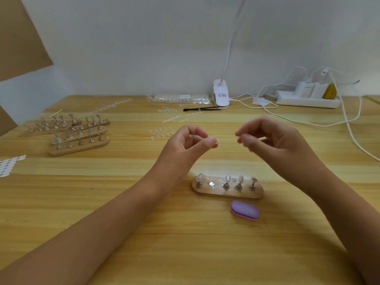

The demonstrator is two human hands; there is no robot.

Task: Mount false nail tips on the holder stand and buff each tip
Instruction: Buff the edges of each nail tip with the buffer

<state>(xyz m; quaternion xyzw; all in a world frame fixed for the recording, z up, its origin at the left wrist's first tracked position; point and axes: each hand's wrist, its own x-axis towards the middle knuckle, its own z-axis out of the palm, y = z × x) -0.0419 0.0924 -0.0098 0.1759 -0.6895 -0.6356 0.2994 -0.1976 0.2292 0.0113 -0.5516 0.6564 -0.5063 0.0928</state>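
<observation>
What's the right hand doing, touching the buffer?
Apart. Head view: the right hand is raised beyond the stand; the buffer lies on the table, nearer the camera.

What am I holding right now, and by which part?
The left hand pinches a clear nail tip by one end. The right hand is blurred; whether its grip holds anything cannot be told.

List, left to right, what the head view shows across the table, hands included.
White adhesive pads → stacked spare wooden stands → left hand → nail tip it pinches → right hand → power strip.
</observation>
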